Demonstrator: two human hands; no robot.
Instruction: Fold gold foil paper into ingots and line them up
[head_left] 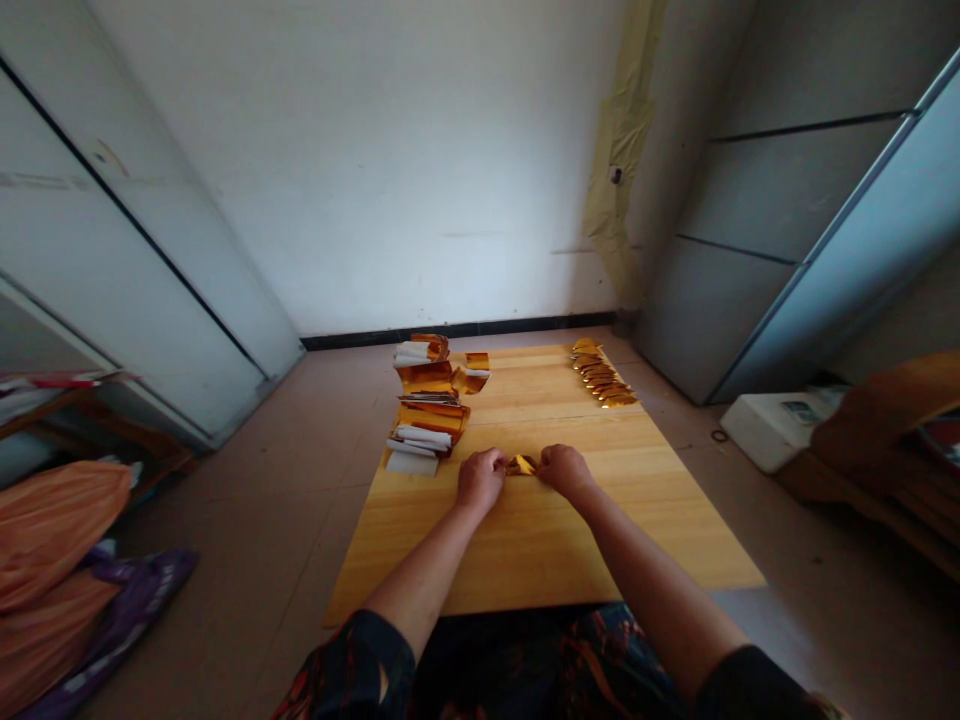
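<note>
A small folded piece of gold foil paper [523, 465] lies between my two hands, low over the middle of the wooden table [570, 560]. My left hand [482, 478] pinches its left end, fingers closed. At the opposite end, the fingers of my right hand [564, 468] are also closed on the paper. Beyond my left hand are stacks of gold paper sheets [431, 415], some with their pale grey backs [412, 463] showing. A row of folded gold paper pieces [600, 375] overlaps along the far right of the table.
A white wall [420, 200] with a dark skirting stands behind the table. To the right are a grey refrigerator [720, 240], a white box [765, 430] and wooden furniture [885, 420]. Orange and purple bags [67, 570] lie at the left, near a pale cabinet [150, 230].
</note>
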